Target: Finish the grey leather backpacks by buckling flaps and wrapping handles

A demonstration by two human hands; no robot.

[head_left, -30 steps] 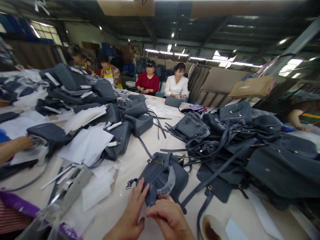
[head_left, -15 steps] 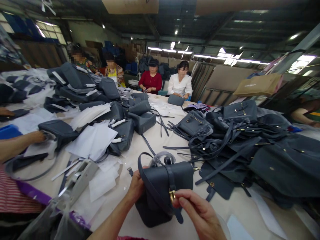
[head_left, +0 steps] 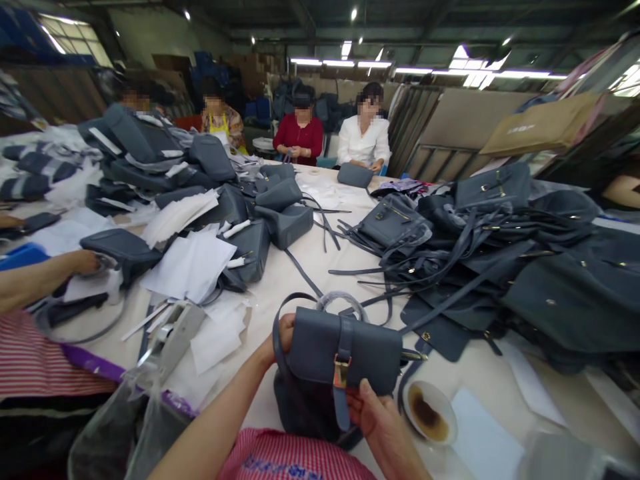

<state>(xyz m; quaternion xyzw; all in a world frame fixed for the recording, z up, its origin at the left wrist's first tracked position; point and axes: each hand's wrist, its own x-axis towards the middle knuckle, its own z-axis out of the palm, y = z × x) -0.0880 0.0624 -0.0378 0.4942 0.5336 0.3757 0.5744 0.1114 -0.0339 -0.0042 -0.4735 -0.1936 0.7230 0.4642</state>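
Observation:
A dark blue-grey handbag (head_left: pixel 320 347) is in front of me at the near edge of the table, its flap facing me. A strap with a gold buckle (head_left: pixel 341 373) runs down the flap, its loose end hanging below. My left hand (head_left: pixel 285 335) grips the bag's left side, partly hidden behind the flap and a long shoulder strap (head_left: pixel 278 347). My right hand (head_left: pixel 377 413) pinches the flap's lower edge, thumb in front and fingers underneath, right of the buckle. A plastic-wrapped handle (head_left: pixel 345 299) arches above the bag.
Bags and straps (head_left: pixel 465 267) pile up on the right; more bags (head_left: pixel 200 193) and white paper sheets (head_left: pixel 193 263) lie left. A round dish with brown contents (head_left: pixel 430 413) stands by my right hand. A co-worker's arm (head_left: pixel 50 277) reaches in from the left. Several people sit across the table.
My right hand has gone from the gold buckle to the flap's lower edge. The flap is lifted and turned more toward me. The dish has come into view.

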